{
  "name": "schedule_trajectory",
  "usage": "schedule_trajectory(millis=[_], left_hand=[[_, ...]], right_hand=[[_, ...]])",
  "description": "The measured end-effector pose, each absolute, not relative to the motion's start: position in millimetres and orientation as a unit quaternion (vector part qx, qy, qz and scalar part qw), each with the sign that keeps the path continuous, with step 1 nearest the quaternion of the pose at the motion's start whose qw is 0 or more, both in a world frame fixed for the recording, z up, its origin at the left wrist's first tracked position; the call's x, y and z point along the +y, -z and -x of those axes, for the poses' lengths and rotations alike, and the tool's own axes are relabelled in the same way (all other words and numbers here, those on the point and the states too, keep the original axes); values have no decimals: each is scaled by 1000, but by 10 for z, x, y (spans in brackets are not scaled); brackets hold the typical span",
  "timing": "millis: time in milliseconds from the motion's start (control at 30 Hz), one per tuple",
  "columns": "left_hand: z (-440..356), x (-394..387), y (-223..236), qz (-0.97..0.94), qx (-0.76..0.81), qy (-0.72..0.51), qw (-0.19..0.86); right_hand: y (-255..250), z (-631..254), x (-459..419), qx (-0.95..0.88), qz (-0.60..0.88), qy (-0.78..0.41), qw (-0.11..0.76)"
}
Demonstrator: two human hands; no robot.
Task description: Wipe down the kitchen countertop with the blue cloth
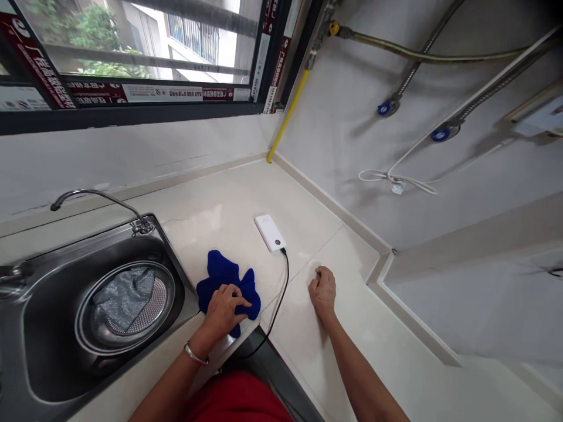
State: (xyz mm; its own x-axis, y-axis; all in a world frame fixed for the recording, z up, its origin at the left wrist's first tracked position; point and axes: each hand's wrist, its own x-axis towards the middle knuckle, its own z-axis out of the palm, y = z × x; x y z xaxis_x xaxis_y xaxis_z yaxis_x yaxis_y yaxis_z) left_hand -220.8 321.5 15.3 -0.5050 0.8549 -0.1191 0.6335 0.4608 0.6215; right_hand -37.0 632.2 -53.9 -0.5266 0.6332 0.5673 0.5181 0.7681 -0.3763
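On the smooth cream counter (pixel 396 346), beside the shiny grey metal sink (pixel 12 340), lies the soft bright-blue cloth (pixel 222 269). The left hand (pixel 223 308) rests on it, maybe to keep it still; its fingers bend, but I can't tell if they pinch. The right hand (pixel 324 288) rests there, maybe for leaning, fingers curled together. A flat white box (pixel 269 231) lies nearby. The cloth looks crumpled, with wavy edges.

Red clothing (pixel 240 400) is worn; a silver bangle (pixel 194 354) circles the left wrist (pixel 203 340)
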Motion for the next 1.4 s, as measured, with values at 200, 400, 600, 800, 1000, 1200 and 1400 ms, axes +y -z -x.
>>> schedule_trajectory(millis=[200,400,600,800,1000,1200,1400], left_hand=[[2159,2900,-355,-459,814,-200,294],[2165,2660,-489,-449,803,-172,351],[2190,2612,-417,-450,806,-179,340],[2145,2850,-280,-426,836,-214,273],[2230,3128,-162,-412,852,-258,195],[2397,3226,-178,-396,865,-268,155],[2307,3010,-315,-433,841,-216,242]], right_hand=[[560,347,6345,-871,323,-90,358],[583,329,6372,-872,319,-89,360],[588,330,6383,-875,320,-87,354],[550,343,6345,-874,324,-83,353],[528,360,6316,-870,330,-84,356],[527,371,6315,-870,330,-80,358],[539,359,6311,-868,335,-83,356]])
